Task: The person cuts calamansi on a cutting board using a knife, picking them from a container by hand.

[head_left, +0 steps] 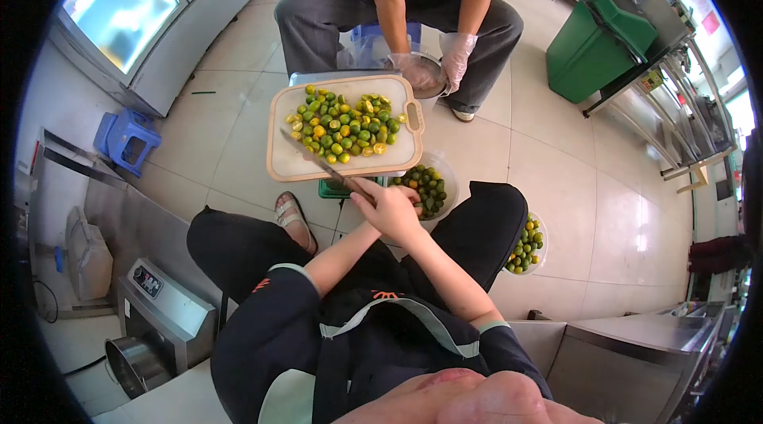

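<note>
My right hand (391,211) is closed round the handle of a knife (330,172), whose blade lies over the near left part of a white cutting board (278,158) with a tan rim. Halved and whole small green-and-yellow citrus fruits (342,126) are heaped on the board. My forearms cross. Beneath the right one, my left hand (412,194) reaches to the edge of a bowl of whole green citrus (425,185); most of it is hidden, so I cannot see what its fingers hold.
Opposite sits a person whose gloved hands (455,62) are at a round metal-rimmed container (425,78). A second bowl of citrus (524,247) stands by my right knee. Blue stool (131,138), green bin (592,50), metal shelf (691,106) and steel appliance (167,305) surround us.
</note>
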Tool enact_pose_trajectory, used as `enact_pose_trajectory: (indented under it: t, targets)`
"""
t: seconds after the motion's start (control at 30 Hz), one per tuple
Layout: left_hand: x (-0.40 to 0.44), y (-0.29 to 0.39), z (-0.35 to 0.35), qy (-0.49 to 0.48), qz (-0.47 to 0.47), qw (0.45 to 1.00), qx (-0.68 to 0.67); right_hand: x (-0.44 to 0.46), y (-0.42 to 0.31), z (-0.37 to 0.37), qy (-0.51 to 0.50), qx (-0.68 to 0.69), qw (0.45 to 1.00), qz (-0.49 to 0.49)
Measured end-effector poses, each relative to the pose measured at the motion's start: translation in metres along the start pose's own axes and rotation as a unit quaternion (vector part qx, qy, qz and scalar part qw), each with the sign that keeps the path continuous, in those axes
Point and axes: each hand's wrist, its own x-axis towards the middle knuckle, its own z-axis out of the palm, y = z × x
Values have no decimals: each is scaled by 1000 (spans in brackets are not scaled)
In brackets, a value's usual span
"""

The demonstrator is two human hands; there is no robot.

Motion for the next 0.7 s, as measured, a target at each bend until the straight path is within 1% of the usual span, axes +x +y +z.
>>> enact_pose_trajectory:
  t: [0.03,0.07,0.1,0.13,0.17,0.23,0.27,0.3,0.37,0.47,0.57,0.6,0.7]
  targets:
    - [-18,1,-22,51,23,998,18,0,-3,-5,15,7,1000,-5]
    - [-38,1,-47,103,43,993,37,0,1,-7,26,39,999,5]
    - [-56,-1,-72,157,61,984,57,-2,-12,-18,20,38,999,24]
    - [-72,-8,-100,119,-39,989,-77,-4,-9,-17,27,52,997,52]
    - [-85,-18,-127,82,-138,965,-209,-5,-6,-14,32,69,994,79]
    - [-100,-44,-165,218,-115,942,-230,-8,-1,-1,51,115,989,79]
    - [-100,-56,-177,289,-108,928,-209,-9,-5,4,52,110,989,80]
    - [-101,-68,-187,356,-100,910,-186,-11,-3,15,59,141,985,85]
    - [-96,-78,-198,387,-116,906,-126,-12,-17,22,18,140,984,113]
    - [-97,-94,-195,394,-105,910,-74,-13,-10,47,36,148,986,62]
    - [-92,-104,-185,394,-79,914,-54,-13,-19,46,-15,94,991,98]
    - [-92,-106,-182,397,-73,914,-49,-14,-22,45,-23,96,990,105]
    - [-92,-107,-180,399,-95,911,-26,-15,-19,47,-32,102,987,119]
